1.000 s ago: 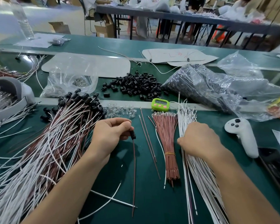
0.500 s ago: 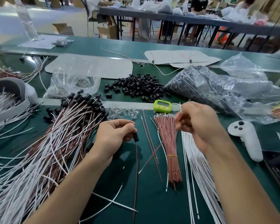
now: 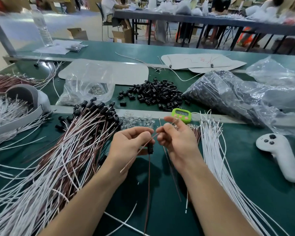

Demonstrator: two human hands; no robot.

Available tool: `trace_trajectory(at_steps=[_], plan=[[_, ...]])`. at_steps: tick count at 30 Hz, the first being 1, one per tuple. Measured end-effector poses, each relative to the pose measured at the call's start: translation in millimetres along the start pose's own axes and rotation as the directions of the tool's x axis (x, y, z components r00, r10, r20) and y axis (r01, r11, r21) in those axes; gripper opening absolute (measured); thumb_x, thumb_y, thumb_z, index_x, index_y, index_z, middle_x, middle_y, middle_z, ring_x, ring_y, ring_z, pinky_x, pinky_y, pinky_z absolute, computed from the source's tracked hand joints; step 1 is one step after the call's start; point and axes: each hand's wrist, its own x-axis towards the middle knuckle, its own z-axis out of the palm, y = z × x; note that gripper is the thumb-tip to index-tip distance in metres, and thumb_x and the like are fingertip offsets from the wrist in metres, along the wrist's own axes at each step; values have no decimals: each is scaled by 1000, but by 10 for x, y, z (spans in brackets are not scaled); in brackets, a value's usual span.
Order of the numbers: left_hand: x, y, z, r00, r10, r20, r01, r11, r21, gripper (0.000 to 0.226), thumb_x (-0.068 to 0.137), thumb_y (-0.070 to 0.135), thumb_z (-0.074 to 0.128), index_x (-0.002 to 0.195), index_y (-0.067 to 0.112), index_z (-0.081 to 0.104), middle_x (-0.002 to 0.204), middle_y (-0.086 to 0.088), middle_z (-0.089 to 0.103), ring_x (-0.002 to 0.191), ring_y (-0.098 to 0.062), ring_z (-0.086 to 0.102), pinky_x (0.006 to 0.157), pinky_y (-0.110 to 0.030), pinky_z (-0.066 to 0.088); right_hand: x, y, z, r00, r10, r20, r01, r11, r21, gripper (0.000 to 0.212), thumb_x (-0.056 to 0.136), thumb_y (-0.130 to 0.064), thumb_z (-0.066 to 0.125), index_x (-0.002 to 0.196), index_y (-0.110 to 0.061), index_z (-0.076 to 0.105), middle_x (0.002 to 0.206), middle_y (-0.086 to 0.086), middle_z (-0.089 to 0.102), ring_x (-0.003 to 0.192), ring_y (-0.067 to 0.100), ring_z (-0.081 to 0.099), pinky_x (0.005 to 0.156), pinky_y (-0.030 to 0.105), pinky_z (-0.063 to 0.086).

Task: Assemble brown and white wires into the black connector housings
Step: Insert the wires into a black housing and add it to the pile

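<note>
1. Rightward of its partner, the right hand (image 3: 179, 142) had left the white wire bundle (image 3: 218, 159) and come across to meet the left hand (image 3: 131, 143), bringing one wire with it.
2. Far left of the fingers, a grey tub (image 3: 26, 94) held pale, clear-tipped pieces. Just left of them lay the heap of finished wires (image 3: 66, 150), already capped in black.
3. The left hand's fingers pinched the black connector housing (image 3: 150, 149). Its long axis ran away from the person, and a brown wire (image 3: 148, 193) hung from its near end.
4. The right hand's thumb and forefinger pinched a second wire (image 3: 134, 157), its colour blurred. It slanted down-left across the housing, with its held end just up-right of the housing's far mouth. That end probably needed lining up with the housing's axis, and the right hand was nearer to do it.
5. Beyond the fingers, a clear bag (image 3: 85, 87) held small metal parts, and loose housings (image 3: 153, 92) were piled on the table (image 3: 262, 193). To the right, a large bag (image 3: 228, 97) bulged with dark parts.
</note>
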Motion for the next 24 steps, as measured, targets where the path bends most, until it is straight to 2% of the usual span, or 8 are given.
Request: trace_trajectory(at_steps=[5, 8, 11, 13, 16, 18, 20, 24], plan=[[13, -40, 6, 991, -131, -10, 130, 989, -75, 21, 100, 6, 60, 89, 15, 76, 68, -7, 65, 66, -20, 71, 49, -31, 56, 53, 7, -67, 981, -141, -136, 135, 989, -53, 17, 103, 1, 54, 100, -11, 66, 67, 6, 70, 48, 13, 59, 47, 22, 47], [48, -30, -47, 978, -211, 0, 210, 971, -111, 20, 100, 7, 58, 91, 13, 74, 65, -3, 61, 51, -18, 61, 41, -23, 47, 55, -19, -124, 960, -210, -185, 194, 976, -101, 17, 103, -1, 56, 96, -10, 69, 67, 6, 70, 49, 13, 58, 47, 22, 45], [80, -67, -81, 986, -164, -16, 164, 987, -4, 20, 97, 2, 60, 88, 11, 75, 65, -3, 61, 43, -13, 48, 36, -17, 31, 57, -41, -152, 951, -226, -211, 211, 973, -93, 17, 103, -1, 57, 96, -7, 71, 70, 8, 70, 50, 15, 60, 49, 23, 47], [86, -104, -60, 994, -105, -42, 109, 988, 105, 22, 95, 0, 62, 85, 12, 77, 65, -4, 61, 42, -12, 42, 38, -15, 29, 56, -57, -147, 960, -195, -202, 196, 981, -14, 17, 103, -1, 56, 97, -6, 70, 74, 8, 71, 53, 14, 63, 52, 22, 51], [82, -147, -14, 997, -53, -62, 61, 989, 132, 26, 94, -2, 63, 80, 14, 79, 63, -4, 62, 41, -10, 37, 40, -14, 30, 15, -56, -134, 993, -94, -71, 100, 992, 82, 24, 99, 9, 52, 102, -8, 69, 84, 9, 73, 61, 15, 67, 54, 22, 54], [87, -151, -11, 995, -21, -99, 35, 989, 142, 27, 93, 0, 64, 79, 17, 80, 61, -2, 63, 41, -9, 37, 40, -15, 31, -33, -6, -111, 997, -55, 47, 59, 994, -93, 29, 94, 12, 52, 104, -9, 69, 91, 10, 76, 63, 16, 68, 52, 21, 51], [92, -153, -26, 990, 17, -141, 7, 985, 170, 27, 93, 1, 65, 80, 19, 80, 59, 1, 64, 40, -7, 37, 39, -16, 31, -75, 79, -69, 989, -45, 141, 86, 949, -305, 24, 94, 8, 58, 96, -11, 72, 86, 7, 77, 59, 15, 66, 51, 21, 48], [87, -157, -41, 983, 53, -176, -15, 978, 208, 26, 93, 3, 66, 80, 21, 79, 59, 3, 64, 41, -7, 36, 39, -18, 30, -104, 186, -26, 984, -71, 164, 140, 877, -460, 22, 91, -1, 69, 77, -18, 73, 65, 1, 71, 51, 12, 61, 49, 20, 45]])
